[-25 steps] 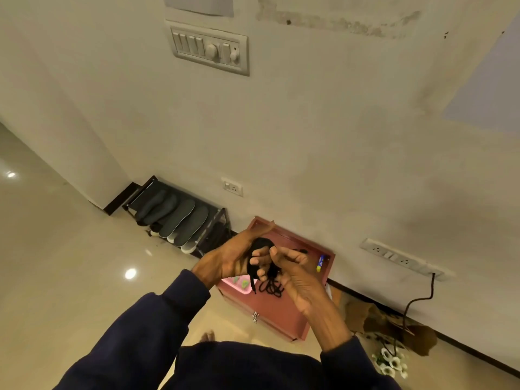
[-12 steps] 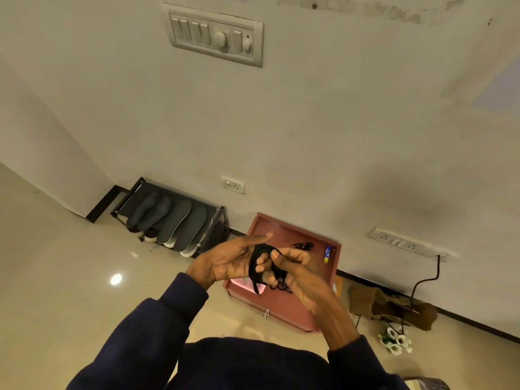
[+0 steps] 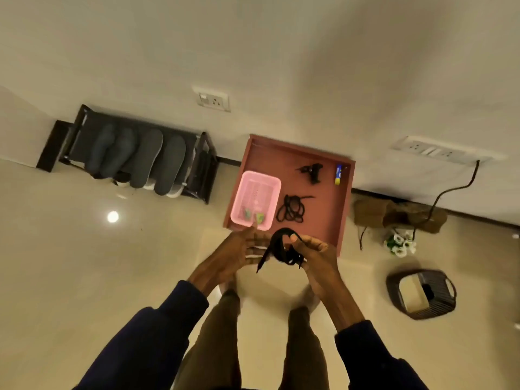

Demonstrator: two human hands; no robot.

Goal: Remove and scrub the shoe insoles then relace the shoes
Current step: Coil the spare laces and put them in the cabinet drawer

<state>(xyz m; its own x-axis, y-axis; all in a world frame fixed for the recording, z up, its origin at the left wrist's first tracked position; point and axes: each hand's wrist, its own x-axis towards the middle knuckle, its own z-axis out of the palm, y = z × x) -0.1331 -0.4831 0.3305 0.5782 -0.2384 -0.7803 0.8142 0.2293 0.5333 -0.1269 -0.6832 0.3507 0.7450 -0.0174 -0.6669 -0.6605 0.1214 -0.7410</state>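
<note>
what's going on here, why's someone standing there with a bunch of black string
A person stands over a reddish tray on the floor, winding a black shoelace between both hands: the left hand is spread with the lace looped by its fingers, the right hand pinches it. A second coiled lace lies in the tray beside a pink basket. Four insoles lean on a black shoe rack by the wall. No relacing has begun.
</note>
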